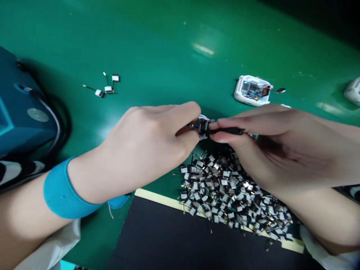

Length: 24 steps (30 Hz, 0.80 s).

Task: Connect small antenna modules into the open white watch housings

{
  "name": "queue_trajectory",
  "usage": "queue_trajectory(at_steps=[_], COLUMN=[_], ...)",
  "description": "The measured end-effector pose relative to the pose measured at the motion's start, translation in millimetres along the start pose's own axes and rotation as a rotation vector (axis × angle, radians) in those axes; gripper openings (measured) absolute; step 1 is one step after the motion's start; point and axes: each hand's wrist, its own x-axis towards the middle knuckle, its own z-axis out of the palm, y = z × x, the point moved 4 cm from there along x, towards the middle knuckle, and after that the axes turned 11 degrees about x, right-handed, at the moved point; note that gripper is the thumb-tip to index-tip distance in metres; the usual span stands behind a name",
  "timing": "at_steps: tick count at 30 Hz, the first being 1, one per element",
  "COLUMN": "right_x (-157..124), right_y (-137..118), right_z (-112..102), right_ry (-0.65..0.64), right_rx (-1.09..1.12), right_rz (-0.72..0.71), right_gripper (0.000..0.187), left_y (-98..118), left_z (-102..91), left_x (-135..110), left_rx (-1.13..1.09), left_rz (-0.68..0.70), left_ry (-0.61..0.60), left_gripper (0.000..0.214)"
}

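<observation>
My left hand [149,146] pinches a small dark circuit board [201,127] with a white edge, and the fingers cover part of it. My right hand [270,146] holds a slim black rod [227,131] between thumb and forefinger, with its tip at the board. Below both hands lies a heap of small white-and-black antenna modules [227,191] with thin leads. Several similar modules [104,86] lie loose further left. A white housing with a blue circuit board [252,90] sits beyond my right hand.
The surface is a green workbench [157,48]. A blue device [22,108] stands at the left, and a white object [353,91] at the right edge. A black mat with a pale yellow border [165,236] lies at the front. A blue band [67,189] circles my left wrist.
</observation>
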Motion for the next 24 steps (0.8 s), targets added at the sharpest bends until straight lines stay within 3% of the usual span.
queue_trajectory(at_steps=[3, 6, 12, 15, 24], right_x=[3, 3, -4, -7, -2], right_y=[-6, -8, -8, -6, 4], right_z=[3, 5, 8, 8, 15], right_ry=[0.010, 0.051, 0.169, 0.229, 0.172], right_rx=[-0.080, -0.124, -0.130, -0.113, 0.105], right_rz=[-0.099, -0.154, -0.278, -0.314, -0.310], right_gripper=[0.011, 0.008, 0.010, 0.011, 0.010], left_y=[0, 0, 3, 1, 2], left_z=[3.5, 4.6, 1.3, 1.2, 1.8], left_x=[2, 3, -6, -7, -7], left_rx=[0.143, 0.239, 0.380, 0.337, 0.321], left_rz=[0.016, 0.074, 0.365, 0.343, 0.356], left_ry=[-0.112, -0.150, 0.017, 0.016, 0.003], left_gripper=[0.014, 0.018, 0.029, 0.027, 0.023])
